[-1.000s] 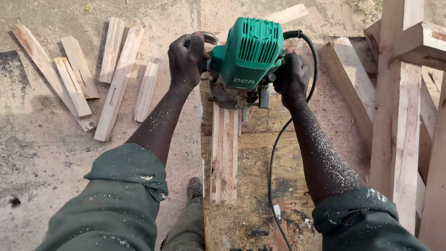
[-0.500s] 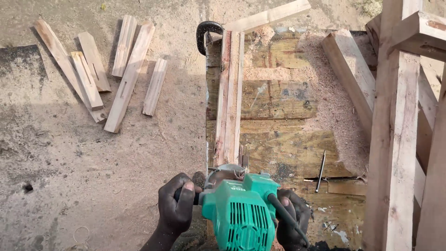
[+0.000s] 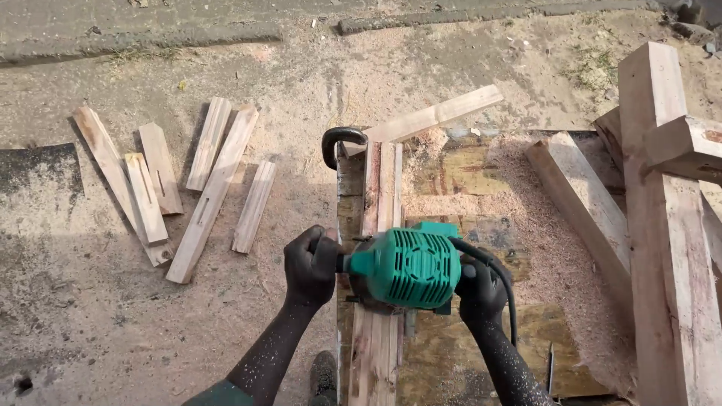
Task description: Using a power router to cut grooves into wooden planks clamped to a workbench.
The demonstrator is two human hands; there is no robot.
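The green router (image 3: 410, 267) sits on top of the clamped wooden strips (image 3: 380, 225), which lie lengthwise along the desk (image 3: 466, 361), a low board surface coated in sawdust. The left hand (image 3: 312, 263) is closed around the router's left side handle. The right hand (image 3: 481, 289) is closed around the right side handle, with the black power cord (image 3: 504, 278) arching over its back and running down along the forearm. Both forearms carry a dusting of sawdust. Beyond the hands, at the far end of the strips, a black clamp (image 3: 338, 143) hooks over the desk edge, and a loose plank (image 3: 432, 116) lies at an angle just past it. Well to the outside of the left hand, a group of cut wood pieces (image 3: 177, 184) rests on the sandy ground (image 3: 113, 331). Outside the right hand, heavy timber beams (image 3: 662, 225) stand beside the desk.
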